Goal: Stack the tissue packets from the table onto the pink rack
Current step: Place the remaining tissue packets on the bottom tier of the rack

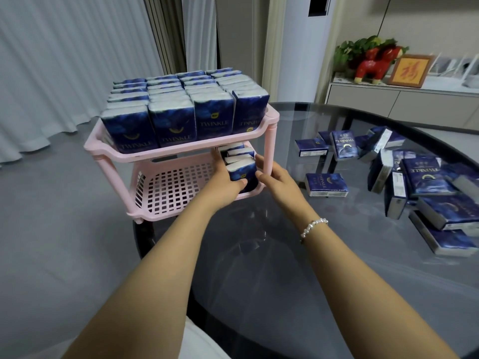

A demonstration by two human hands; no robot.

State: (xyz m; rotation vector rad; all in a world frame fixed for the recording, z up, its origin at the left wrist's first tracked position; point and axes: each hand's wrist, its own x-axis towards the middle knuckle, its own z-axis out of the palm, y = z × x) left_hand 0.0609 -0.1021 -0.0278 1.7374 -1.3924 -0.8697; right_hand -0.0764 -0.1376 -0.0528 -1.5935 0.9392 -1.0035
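Two-tier rack (181, 154) at the tabletop's (298, 255) left edge: upright packets (181, 104) fill its top tier, loose packets (404, 177) lie scattered at right.

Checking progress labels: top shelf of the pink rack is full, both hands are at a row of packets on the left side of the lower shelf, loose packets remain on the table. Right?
One error: the row of packets stands at the right side of the lower shelf, by the right-hand post, not the left. The head view shows it. The rest holds: top shelf full, left hand and right hand at the row, loose packets on the table.
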